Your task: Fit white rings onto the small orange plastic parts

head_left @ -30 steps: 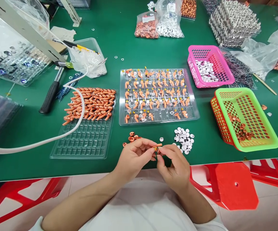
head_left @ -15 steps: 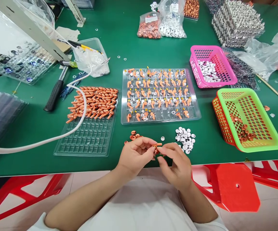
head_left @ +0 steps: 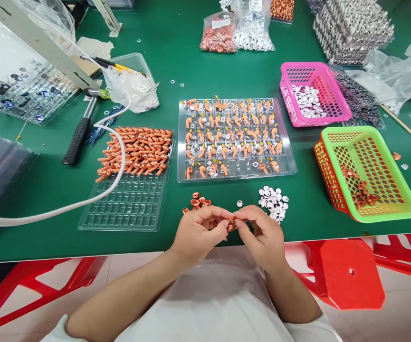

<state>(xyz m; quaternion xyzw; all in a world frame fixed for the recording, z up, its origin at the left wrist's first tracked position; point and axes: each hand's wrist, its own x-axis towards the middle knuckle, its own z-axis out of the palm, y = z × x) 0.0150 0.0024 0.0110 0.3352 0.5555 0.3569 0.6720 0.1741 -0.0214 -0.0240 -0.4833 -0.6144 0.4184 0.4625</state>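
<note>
In front of my body, both hands meet at a small copper-coloured earbud shell (head_left: 231, 225). My left hand (head_left: 197, 235) pinches it from the left between thumb and fingers. From the right, my right hand (head_left: 265, 237) has its thumb and fingertips closed on the same piece; the fingers hide much of it. Just beyond my left hand lies a small pile of round copper caps (head_left: 195, 201). Beyond my right hand is a heap of white discs with dark marks (head_left: 273, 201), and one single disc (head_left: 239, 204) lies between the piles.
A clear tray of orange earbud parts with wires (head_left: 237, 175) lies ahead. To its left, another tray (head_left: 119, 209) holds orange stemmed shells (head_left: 137, 147). A white cable (head_left: 116, 183) crosses it. Pink (head_left: 314, 121) and green (head_left: 387, 216) baskets stand right; a hammer (head_left: 78, 140) lies left.
My right fingers have closed in from the right onto the shell. The orange stem that stuck out between the hands no longer shows. The camera view has shifted slightly.
</note>
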